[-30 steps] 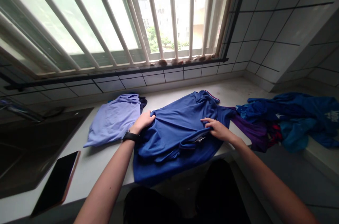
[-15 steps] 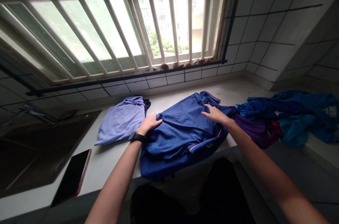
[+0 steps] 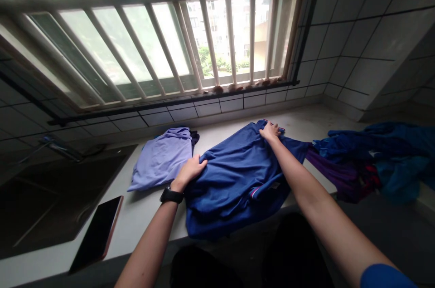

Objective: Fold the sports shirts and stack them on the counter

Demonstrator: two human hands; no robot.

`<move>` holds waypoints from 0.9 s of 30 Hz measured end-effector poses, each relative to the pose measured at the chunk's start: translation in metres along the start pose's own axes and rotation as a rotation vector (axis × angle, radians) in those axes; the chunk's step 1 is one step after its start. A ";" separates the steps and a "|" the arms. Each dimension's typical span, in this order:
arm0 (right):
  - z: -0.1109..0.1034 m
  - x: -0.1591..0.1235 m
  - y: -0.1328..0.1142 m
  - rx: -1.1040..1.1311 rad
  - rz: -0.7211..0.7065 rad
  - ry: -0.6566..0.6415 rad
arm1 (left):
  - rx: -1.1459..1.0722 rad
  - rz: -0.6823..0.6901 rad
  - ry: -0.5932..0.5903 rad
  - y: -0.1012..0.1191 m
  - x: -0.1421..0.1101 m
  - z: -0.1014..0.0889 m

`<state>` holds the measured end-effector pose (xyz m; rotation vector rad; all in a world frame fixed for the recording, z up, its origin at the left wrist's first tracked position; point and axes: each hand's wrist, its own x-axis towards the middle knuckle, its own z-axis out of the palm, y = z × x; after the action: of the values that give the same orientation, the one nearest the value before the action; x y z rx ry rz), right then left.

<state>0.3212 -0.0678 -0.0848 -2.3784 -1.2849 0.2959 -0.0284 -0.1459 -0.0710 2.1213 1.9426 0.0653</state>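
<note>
A dark blue shirt (image 3: 234,174) with red-and-white trim on its sleeves lies spread on the white counter, its near side hanging over the front edge. My left hand (image 3: 192,170), with a black watch on the wrist, grips the shirt's left edge between thumb and fingers. At the far sleeve, my right hand (image 3: 271,131) has its fingers bent onto the cloth; the fingertips are partly hidden. To the left of the shirt lies a folded lavender garment (image 3: 163,156), with dark cloth showing behind it.
A phone (image 3: 97,233) lies on the counter (image 3: 136,220) at the left, beside a dark sink (image 3: 44,202) with a faucet (image 3: 61,148). Rumpled blue, purple and teal clothes (image 3: 370,156) are heaped on the right. Behind stands a barred window (image 3: 176,38).
My right hand has moved away from me, from above the shirt onto its far sleeve. My left hand stays at the left edge. The whole view has shifted slightly.
</note>
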 end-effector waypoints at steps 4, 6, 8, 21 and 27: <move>0.015 0.028 -0.010 -0.024 -0.145 -0.177 | -0.041 -0.026 -0.027 -0.007 -0.001 0.006; 0.024 0.037 -0.023 -0.008 -0.259 -0.173 | -0.106 -0.045 -0.037 -0.010 -0.005 0.006; 0.031 0.045 -0.041 0.008 -0.361 -0.160 | -0.224 -0.058 -0.060 -0.012 -0.015 0.005; 0.018 -0.056 -0.028 -0.041 -1.114 -0.276 | -0.533 -0.163 0.099 -0.019 -0.093 0.032; 0.009 -0.116 0.104 -0.083 -1.131 -0.342 | -0.291 -0.208 0.293 -0.022 -0.090 0.040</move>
<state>0.3314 -0.2123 -0.1414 -1.3257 -2.5590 0.2807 -0.0503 -0.2398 -0.1011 1.7929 2.1468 0.6095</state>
